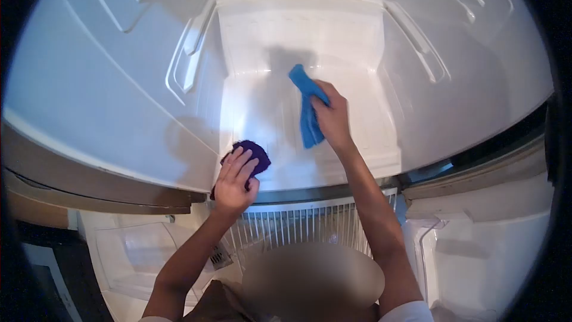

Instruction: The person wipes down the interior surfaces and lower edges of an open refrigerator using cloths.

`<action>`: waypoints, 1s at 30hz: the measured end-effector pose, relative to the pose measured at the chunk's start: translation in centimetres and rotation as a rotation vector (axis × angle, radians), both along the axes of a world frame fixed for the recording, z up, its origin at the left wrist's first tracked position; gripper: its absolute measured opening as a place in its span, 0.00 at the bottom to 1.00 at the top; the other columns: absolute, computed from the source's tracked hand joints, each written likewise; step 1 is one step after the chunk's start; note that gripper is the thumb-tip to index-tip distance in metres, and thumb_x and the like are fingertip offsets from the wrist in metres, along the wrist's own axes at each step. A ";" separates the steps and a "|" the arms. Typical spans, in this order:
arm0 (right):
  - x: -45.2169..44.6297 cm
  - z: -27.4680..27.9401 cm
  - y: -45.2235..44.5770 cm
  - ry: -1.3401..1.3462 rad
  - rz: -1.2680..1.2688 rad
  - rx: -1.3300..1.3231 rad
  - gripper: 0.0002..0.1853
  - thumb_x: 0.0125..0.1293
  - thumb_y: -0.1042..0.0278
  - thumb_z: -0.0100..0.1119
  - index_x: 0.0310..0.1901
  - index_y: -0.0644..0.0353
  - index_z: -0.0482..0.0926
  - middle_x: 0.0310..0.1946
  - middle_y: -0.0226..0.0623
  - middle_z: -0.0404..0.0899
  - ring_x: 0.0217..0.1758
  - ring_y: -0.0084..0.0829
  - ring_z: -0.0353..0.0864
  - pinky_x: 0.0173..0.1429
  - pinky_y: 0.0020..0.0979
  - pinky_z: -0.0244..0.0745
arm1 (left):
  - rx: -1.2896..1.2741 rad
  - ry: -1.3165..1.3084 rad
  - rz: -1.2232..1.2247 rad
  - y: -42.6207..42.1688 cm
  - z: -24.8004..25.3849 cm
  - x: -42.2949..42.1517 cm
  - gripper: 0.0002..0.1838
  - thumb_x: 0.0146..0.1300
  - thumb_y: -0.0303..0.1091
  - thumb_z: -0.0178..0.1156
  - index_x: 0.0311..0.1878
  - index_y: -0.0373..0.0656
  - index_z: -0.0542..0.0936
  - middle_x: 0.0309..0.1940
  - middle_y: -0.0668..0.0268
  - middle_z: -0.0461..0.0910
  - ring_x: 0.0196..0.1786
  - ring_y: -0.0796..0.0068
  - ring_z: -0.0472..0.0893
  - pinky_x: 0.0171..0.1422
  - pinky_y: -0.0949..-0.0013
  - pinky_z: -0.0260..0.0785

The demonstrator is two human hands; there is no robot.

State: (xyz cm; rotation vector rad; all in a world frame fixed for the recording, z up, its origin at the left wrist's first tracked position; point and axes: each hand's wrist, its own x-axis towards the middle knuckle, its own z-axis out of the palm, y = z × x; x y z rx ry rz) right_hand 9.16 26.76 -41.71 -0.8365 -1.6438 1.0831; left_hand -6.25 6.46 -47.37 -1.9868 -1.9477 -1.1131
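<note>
My right hand (333, 113) is closed around a folded blue cloth (308, 107), whose upper end sticks out past the fingers. It is over the white floor of the refrigerator compartment (357, 131); whether the cloth touches the floor I cannot tell. At the front left corner of that floor, my left hand (234, 186) lies over a dark purple cloth (258, 158). Its fingers are slightly apart on top of the cloth and its thumb points to the right. Part of the purple cloth is hidden beneath the hand.
White side walls with moulded shelf rails (190, 53) rise on both sides. A white wire rack (286, 220) is below the compartment's front edge. White door bins (140, 250) flank it at the lower left and right. A blurred grey oval (313, 277) covers the bottom middle.
</note>
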 end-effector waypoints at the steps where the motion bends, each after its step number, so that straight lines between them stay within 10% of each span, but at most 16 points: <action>1: -2.5 -0.4 1.3 -0.030 0.013 0.163 0.19 0.53 0.84 0.52 0.47 0.62 0.80 0.44 0.44 0.80 0.50 0.39 0.79 0.54 0.34 0.73 | -0.004 -0.016 0.002 0.2 0.3 0.1 0.19 0.44 0.21 0.58 0.44 0.40 0.80 0.51 0.56 0.78 0.59 0.53 0.75 0.64 0.52 0.67; 16: -20.1 -4.2 4.9 -0.816 0.052 0.459 0.12 0.52 0.70 0.54 0.37 0.57 0.85 0.41 0.40 0.80 0.53 0.44 0.73 0.55 0.45 0.71 | -0.015 0.014 -0.016 0.6 -0.1 -0.4 0.21 0.41 0.20 0.58 0.44 0.41 0.80 0.50 0.56 0.78 0.58 0.53 0.77 0.63 0.51 0.70; 30: -5.7 -5.3 -8.7 -0.395 0.787 0.209 0.17 0.38 0.78 0.54 0.33 0.55 0.84 0.36 0.38 0.82 0.45 0.38 0.77 0.54 0.37 0.69 | 0.082 -0.226 -0.353 -5.2 3.5 1.3 0.17 0.40 0.18 0.57 0.39 0.32 0.81 0.40 0.53 0.83 0.44 0.56 0.84 0.50 0.59 0.78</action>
